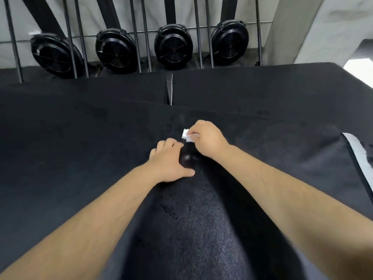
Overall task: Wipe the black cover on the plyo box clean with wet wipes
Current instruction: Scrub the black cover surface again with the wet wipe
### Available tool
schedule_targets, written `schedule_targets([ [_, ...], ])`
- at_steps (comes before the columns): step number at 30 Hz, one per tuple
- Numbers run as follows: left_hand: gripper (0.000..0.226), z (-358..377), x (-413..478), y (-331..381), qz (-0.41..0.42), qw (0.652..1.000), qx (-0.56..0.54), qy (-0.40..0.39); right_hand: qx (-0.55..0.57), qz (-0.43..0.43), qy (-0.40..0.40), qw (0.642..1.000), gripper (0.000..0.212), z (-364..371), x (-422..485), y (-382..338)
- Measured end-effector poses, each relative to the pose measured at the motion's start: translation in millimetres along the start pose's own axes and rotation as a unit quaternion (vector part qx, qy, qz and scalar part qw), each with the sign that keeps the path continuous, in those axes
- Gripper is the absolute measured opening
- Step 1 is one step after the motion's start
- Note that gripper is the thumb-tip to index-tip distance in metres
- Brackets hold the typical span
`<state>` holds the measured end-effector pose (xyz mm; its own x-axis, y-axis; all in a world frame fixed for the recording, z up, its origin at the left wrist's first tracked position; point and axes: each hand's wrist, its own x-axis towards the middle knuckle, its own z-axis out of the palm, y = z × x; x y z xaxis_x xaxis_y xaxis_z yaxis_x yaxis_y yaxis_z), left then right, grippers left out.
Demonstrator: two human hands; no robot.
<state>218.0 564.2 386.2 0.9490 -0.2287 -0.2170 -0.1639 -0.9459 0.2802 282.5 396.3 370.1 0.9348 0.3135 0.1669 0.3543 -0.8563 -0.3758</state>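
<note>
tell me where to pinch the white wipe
Pinch the white wipe at its right edge, coming from above right, as the right hand does: it is thin and small, and the left hand, gripping a dark object, blocks the near left.

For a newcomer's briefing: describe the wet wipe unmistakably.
Find the wide black cover filling the middle. Near its centre, the right hand pinches the wet wipe. It is small and white, unlike the dark object the left hand holds.

I'm looking down on the black cover (80, 138), which spreads wide and has a narrow gap (169, 91) at its far side. My left hand (169, 162) holds a small glossy dark object (186, 159) on it. A pale strip (357, 152) shows at the right edge.
</note>
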Motion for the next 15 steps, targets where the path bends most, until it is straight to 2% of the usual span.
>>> schedule_targets([
  [3,0.098,10,-16,-12,0.01,0.996,-0.086,-0.03,-0.029,-0.031,-0.022,0.999,0.036,-1,-19,-10],
  [5,0.097,13,-18,-11,0.006,0.995,-0.094,-0.017,-0.055,0.005,-0.043,0.998,0.036,-6,-6,-13],
  [8,0.095,11,-21,-1,-0.006,0.995,-0.101,-0.021,-0.022,0.065,-0.037,0.997,0.022,-4,-1,-23],
  [13,0.078,9,-24,-2,-0.004,0.993,-0.119,0.008,0.01,-0.009,-0.044,0.999,0.023,9,-49,-39],
  [15,0.084,7,-25,2,-0.008,0.993,-0.114,0.004,0.003,0.02,-0.024,1.0,0.019,1,-35,-33],
])
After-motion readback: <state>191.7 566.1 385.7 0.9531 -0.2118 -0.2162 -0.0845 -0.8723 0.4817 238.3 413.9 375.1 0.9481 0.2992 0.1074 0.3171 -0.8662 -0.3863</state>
